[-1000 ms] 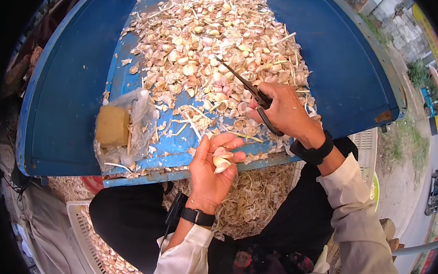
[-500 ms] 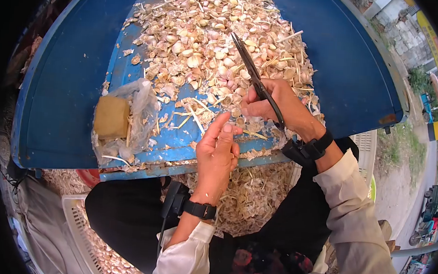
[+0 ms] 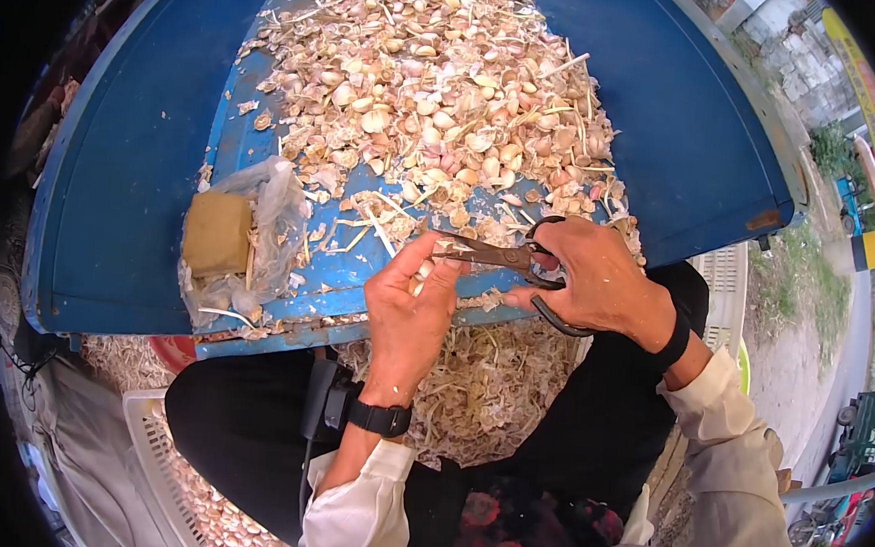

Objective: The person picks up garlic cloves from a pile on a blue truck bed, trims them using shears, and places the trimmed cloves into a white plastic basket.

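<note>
Over the near edge of the blue metal tray [image 3: 697,119], my left hand [image 3: 410,312] has thumb and fingers pinched together round a pale garlic clove [image 3: 425,271], which they partly hide. My right hand [image 3: 607,279], also by that edge, is curled round the spread handles of my dark scissors [image 3: 494,255], whose blade tips reach my left fingers; whether they touch the clove I cannot tell. A heap of garlic [image 3: 438,93] covers the tray's middle; a tan block [image 3: 217,235] and crumpled plastic bag [image 3: 281,204] sit at its near left corner.
</note>
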`<state>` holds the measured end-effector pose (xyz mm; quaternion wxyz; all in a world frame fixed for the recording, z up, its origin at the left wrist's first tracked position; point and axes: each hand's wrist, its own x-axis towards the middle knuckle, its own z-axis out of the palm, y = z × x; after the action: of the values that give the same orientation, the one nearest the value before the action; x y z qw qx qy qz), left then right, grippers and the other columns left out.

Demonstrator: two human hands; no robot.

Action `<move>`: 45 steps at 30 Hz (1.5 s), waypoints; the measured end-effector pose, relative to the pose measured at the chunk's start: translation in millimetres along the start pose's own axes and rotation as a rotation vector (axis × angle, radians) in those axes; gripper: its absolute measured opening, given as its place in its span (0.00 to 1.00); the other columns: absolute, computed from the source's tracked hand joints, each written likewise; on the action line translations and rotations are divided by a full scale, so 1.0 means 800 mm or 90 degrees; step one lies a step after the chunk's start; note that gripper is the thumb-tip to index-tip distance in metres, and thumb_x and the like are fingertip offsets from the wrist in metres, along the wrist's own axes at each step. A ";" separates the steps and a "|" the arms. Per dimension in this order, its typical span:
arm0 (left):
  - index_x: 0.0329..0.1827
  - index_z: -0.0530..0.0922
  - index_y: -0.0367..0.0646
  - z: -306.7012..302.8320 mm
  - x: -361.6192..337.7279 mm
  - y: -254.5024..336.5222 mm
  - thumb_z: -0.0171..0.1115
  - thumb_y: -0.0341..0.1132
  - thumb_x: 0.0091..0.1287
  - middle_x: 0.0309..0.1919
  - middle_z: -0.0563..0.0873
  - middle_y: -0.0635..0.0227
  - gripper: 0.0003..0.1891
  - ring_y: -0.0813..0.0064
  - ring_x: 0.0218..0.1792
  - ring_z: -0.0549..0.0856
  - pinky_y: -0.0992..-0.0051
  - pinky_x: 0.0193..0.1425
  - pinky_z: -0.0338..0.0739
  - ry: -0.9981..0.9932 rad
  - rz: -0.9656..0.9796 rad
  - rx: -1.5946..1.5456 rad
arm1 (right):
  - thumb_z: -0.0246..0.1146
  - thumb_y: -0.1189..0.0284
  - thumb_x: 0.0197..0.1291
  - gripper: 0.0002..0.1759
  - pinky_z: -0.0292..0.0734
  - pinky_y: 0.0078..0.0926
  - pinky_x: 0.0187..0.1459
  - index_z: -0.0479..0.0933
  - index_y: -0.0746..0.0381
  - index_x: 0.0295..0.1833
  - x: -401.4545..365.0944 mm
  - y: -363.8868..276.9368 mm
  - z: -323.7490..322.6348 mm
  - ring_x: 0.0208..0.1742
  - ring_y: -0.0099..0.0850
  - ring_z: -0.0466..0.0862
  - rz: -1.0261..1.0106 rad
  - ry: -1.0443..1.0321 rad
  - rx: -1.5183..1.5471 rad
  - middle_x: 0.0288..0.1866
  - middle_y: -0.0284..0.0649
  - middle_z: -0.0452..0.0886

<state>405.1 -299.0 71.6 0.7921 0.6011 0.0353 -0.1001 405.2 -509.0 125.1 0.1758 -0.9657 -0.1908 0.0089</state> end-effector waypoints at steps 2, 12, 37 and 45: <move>0.54 0.81 0.38 -0.001 -0.002 0.005 0.63 0.36 0.71 0.32 0.85 0.71 0.13 0.91 0.20 0.68 0.86 0.19 0.60 -0.034 0.012 0.090 | 0.77 0.45 0.41 0.34 0.69 0.37 0.29 0.68 0.63 0.23 0.001 0.000 -0.002 0.27 0.46 0.78 -0.005 0.012 -0.004 0.22 0.44 0.75; 0.47 0.75 0.41 0.002 -0.010 0.009 0.59 0.40 0.74 0.40 0.79 0.67 0.11 0.85 0.26 0.76 0.91 0.15 0.59 -0.145 -0.079 -0.241 | 0.72 0.60 0.53 0.20 0.68 0.37 0.24 0.75 0.66 0.25 0.038 0.043 0.010 0.19 0.35 0.76 0.183 0.031 0.228 0.16 0.45 0.73; 0.57 0.73 0.39 0.009 0.015 -0.022 0.56 0.42 0.75 0.38 0.79 0.66 0.16 0.78 0.33 0.81 0.90 0.15 0.65 -0.110 -0.162 -0.358 | 0.77 0.72 0.46 0.14 0.68 0.16 0.25 0.78 0.64 0.34 0.083 0.053 0.020 0.23 0.17 0.76 0.341 0.103 0.568 0.31 0.32 0.83; 0.48 0.75 0.40 0.010 0.012 -0.027 0.52 0.47 0.76 0.40 0.81 0.65 0.17 0.71 0.39 0.87 0.89 0.16 0.67 -0.075 -0.228 -0.515 | 0.71 0.75 0.51 0.10 0.71 0.31 0.27 0.76 0.64 0.34 0.093 0.030 0.026 0.23 0.31 0.79 0.119 0.175 0.238 0.24 0.39 0.79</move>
<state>409.7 -313.2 51.9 0.9344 0.2206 0.1299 -0.2478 481.5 -495.1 101.0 0.3742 -0.9219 -0.0703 -0.0712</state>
